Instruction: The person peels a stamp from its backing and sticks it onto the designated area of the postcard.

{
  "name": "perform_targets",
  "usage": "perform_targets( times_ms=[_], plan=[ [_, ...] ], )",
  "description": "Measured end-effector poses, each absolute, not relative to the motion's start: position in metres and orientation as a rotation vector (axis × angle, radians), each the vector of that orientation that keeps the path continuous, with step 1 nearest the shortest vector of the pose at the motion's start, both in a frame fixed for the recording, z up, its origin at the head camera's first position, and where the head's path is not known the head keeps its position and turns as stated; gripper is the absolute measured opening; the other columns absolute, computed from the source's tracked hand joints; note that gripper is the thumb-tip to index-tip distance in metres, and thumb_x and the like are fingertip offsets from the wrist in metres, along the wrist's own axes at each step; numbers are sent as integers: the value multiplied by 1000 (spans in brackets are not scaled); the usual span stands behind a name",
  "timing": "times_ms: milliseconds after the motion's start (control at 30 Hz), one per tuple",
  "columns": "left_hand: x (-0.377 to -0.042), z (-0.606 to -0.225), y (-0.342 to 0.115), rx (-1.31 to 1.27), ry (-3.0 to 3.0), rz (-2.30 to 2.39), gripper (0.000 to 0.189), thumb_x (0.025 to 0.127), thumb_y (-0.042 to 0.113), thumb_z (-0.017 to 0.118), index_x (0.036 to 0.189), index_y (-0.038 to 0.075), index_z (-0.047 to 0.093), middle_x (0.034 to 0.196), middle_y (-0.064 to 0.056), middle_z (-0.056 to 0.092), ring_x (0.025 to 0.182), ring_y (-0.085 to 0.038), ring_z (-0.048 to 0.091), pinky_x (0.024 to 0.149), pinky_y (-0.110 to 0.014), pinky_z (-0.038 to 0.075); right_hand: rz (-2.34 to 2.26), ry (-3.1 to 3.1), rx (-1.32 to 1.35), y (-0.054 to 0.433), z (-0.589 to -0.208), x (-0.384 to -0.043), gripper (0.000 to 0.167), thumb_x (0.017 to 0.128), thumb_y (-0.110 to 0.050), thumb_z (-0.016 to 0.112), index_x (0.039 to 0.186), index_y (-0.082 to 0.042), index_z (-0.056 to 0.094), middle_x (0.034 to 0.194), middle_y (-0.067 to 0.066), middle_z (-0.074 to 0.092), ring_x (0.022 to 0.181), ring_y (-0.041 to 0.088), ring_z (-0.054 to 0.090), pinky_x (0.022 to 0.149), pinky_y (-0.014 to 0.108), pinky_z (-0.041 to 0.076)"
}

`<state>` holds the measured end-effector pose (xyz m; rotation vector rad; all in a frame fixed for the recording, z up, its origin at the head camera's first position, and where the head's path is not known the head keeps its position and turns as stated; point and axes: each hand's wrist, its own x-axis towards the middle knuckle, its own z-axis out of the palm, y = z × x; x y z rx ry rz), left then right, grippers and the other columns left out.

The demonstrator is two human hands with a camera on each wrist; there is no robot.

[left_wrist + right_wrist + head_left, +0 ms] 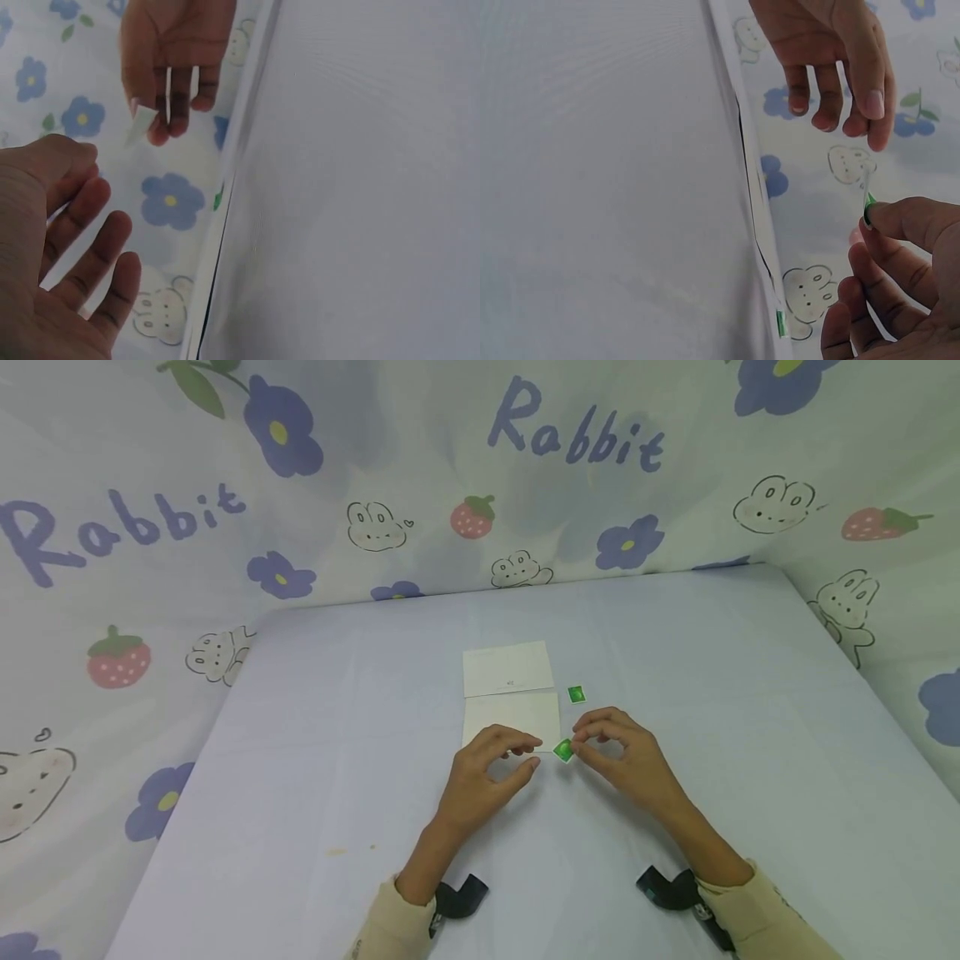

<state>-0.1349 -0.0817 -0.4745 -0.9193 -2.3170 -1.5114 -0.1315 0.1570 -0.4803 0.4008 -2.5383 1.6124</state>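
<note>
Between the thumb and index finger of my right hand [633,764] I pinch a small green stamp-like square [564,750] with a white border. Its pale back [140,124] faces the left wrist view. My left hand [483,781] is raised just left of the square, thumb and fingers parted and holding nothing. Behind that hand, a white folded card or booklet [507,670] lies spread open, its near half partly hidden by the fingers. A second green square [576,694] lies on the table close to the card's right side.
A white cloth covers the table [360,693]. Its far edge meets a hanging curtain [427,460] printed with rabbits, flowers and strawberries. Black wrist mounts [461,897] are strapped at both sleeves. A small yellowish stain [335,852] marks the cloth at the left front.
</note>
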Motion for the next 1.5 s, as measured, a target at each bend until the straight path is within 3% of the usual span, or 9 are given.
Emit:
perform_targets(
  times_ms=[300, 933, 1233, 1500],
  plan=[
    [-137, -482, -81, -980, -2299, -1448, 24, 90, 9, 75, 114, 13, 72, 108, 3, 66, 95, -13, 63, 74, -39, 56, 1606, -2527, 451, 154, -479, -129, 5, 91, -14, 76, 95, -16, 75, 112, -5, 64, 109, 14, 56, 87, 34, 47],
    [-136, -483, -79, -1036, -2300, -1365, 23, 88, 7, 77, 111, 8, 72, 108, 2, 65, 97, -13, 62, 78, -34, 57, 1677, -2516, 485, 150, -476, -125, 5, 91, -13, 76, 94, -17, 75, 111, -5, 63, 109, 14, 55, 88, 35, 47],
    [-135, -482, -78, -1077, -2291, -1199, 26, 85, 6, 80, 110, 9, 73, 110, 2, 63, 104, -13, 59, 87, -21, 50, 1747, -2533, 479, 150, -477, -125, 4, 91, -14, 75, 94, -17, 74, 111, -4, 64, 109, 15, 56, 89, 35, 45],
    [-136, -483, -77, -1095, -2249, -1167, 19, 83, 6, 82, 101, 10, 76, 106, 2, 63, 99, -13, 59, 81, -19, 49, 1819, -2565, 490, 150, -479, -126, 6, 93, -14, 74, 94, -19, 74, 110, -3, 65, 107, 16, 58, 88, 40, 47]
  ],
)
